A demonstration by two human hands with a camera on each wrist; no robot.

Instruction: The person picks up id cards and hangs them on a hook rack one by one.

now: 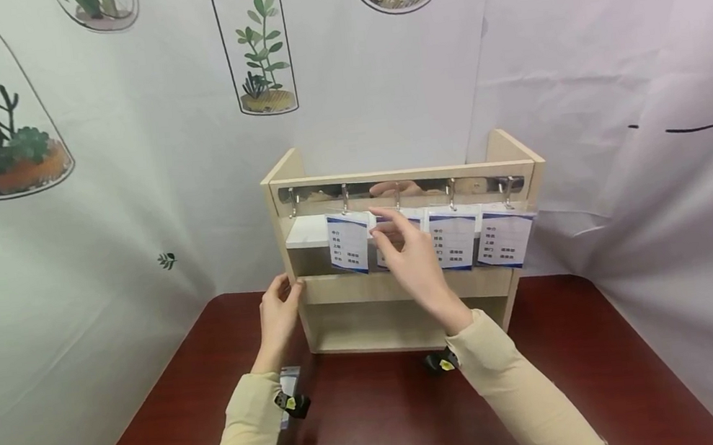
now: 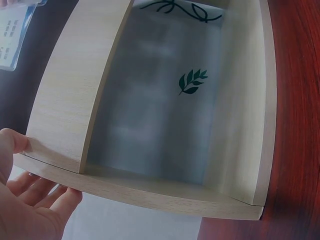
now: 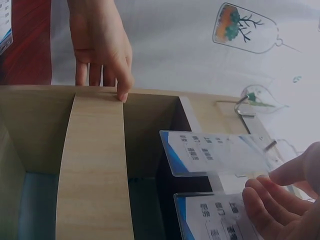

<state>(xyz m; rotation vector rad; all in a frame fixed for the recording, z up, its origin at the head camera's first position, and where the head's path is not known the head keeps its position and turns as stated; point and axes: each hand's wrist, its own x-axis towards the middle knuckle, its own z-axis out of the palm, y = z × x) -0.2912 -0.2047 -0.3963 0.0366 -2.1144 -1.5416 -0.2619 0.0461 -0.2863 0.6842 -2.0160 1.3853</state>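
A light wooden rack [image 1: 402,286] carries a metal hook strip with several clear-sleeved name badges hanging from it. My left hand [image 1: 279,314] grips the rack's left side panel, thumb on the front edge and fingers around the outside, as the left wrist view also shows. Beside the leftmost hanging badge [image 1: 349,245], my right hand [image 1: 414,260] is raised with thumb and forefinger apart, holding nothing visible. It partly covers the second badge [image 1: 418,220]. In the right wrist view, its fingers [image 3: 262,210] are close to the badge sleeves [image 3: 215,152].
On the dark red table [image 1: 365,425], another badge [image 1: 290,380] lies left of the rack, partly hidden by the left sleeve. The leftmost hook [image 1: 293,201] bears no badge. White printed cloth [image 1: 193,160] hangs behind and at both sides.
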